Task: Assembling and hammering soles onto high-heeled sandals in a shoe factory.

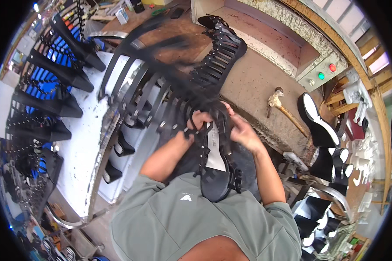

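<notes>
Head view: grey-green shirt (170,217) fills the lower frame, nearest the camera. Just above it a black strappy sandal (216,163) is held against the chest, long axis running near vertical in frame, rounded end down toward the body, strap end up toward the hands. Pale insole faces the camera.

Left hand (199,121) sits at the sandal's upper left, fingers (196,116) curled closed on the straps. Right hand (244,132) is at the upper right edge, fingers bent around a strap, thumb side toward the middle. Both hands touch the sandal, about equally near; the straps lie between them.

Beyond, more black strappy uppers (217,61) lie on the worn brown surface (257,82); motion blur hides some detail. Hammer (285,111) lies right of the hands, well apart. Black wedge soles (320,124) stand at far right.
</notes>
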